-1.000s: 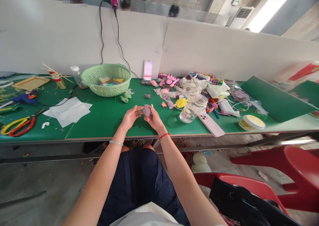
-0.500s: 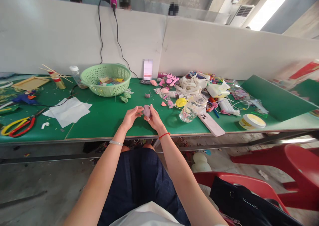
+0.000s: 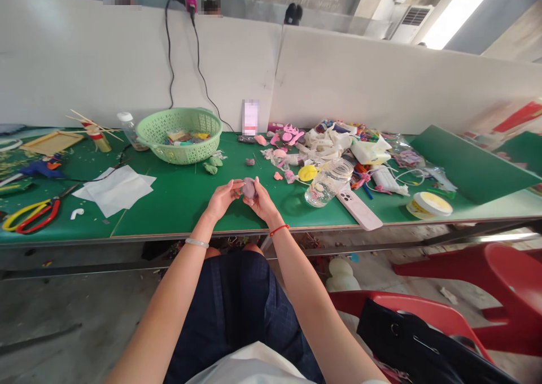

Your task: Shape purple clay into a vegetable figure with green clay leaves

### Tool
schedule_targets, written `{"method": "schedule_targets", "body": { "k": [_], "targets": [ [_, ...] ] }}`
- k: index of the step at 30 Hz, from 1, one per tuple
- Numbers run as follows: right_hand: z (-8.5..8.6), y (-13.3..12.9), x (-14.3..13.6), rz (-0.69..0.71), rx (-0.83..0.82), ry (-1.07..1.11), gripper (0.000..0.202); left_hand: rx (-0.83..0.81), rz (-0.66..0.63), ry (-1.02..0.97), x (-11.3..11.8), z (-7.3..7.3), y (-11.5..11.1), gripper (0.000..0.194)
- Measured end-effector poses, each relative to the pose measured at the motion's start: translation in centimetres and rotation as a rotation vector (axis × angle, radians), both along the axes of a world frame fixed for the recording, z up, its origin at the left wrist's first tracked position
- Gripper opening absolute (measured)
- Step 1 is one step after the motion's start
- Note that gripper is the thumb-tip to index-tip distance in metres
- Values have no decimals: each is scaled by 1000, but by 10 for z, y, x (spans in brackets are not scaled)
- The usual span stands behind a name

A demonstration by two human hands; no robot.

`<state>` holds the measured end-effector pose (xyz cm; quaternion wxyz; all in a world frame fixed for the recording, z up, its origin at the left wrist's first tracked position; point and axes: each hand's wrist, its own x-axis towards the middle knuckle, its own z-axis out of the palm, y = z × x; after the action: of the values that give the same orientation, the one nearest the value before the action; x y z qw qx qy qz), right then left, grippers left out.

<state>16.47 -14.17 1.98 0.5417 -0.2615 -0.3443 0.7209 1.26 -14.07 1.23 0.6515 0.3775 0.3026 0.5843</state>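
Step in hand: shaping, as it appeared; a small lump of purple clay (image 3: 249,187) was being pressed between the fingertips of both hands.
Left hand (image 3: 221,199): fingers curled in, thumb and forefinger closed on the left side of the lump.
Right hand (image 3: 262,202): fingertips closed on its right side, a red string around the wrist.
Where the clay was: held just above the green counter (image 3: 178,200), near its front edge, in front of the person's lap.
Next move, as a judgement: turning the lump between the fingers with even, light pressure seemed called for, since clay that soft would dent easily.
Around, left: a green basket (image 3: 182,134) of coloured bits, white paper sheets (image 3: 116,187), scissors (image 3: 29,214) with red and yellow handles.
Around, right: a clear jar (image 3: 328,183) lying tilted, a pink phone (image 3: 359,209) beside it, a heap of clay scraps and wrappers (image 3: 330,144), a yellow-lidded tub (image 3: 429,205).
In the way: nothing lay between the hands and the counter; a smaller purple piece (image 3: 250,162) sat well behind them.
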Motion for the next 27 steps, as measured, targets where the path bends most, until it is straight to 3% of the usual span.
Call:
{"method": "schedule_targets", "body": {
  "k": [9, 27],
  "targets": [
    [4, -1, 0, 19, -9, 9, 43, 73, -98, 20, 0, -2, 0, 46],
    [4, -1, -1, 90, 17, 14, 46, 59, -112, -13, -1, -1, -1, 39]
  ]
}}
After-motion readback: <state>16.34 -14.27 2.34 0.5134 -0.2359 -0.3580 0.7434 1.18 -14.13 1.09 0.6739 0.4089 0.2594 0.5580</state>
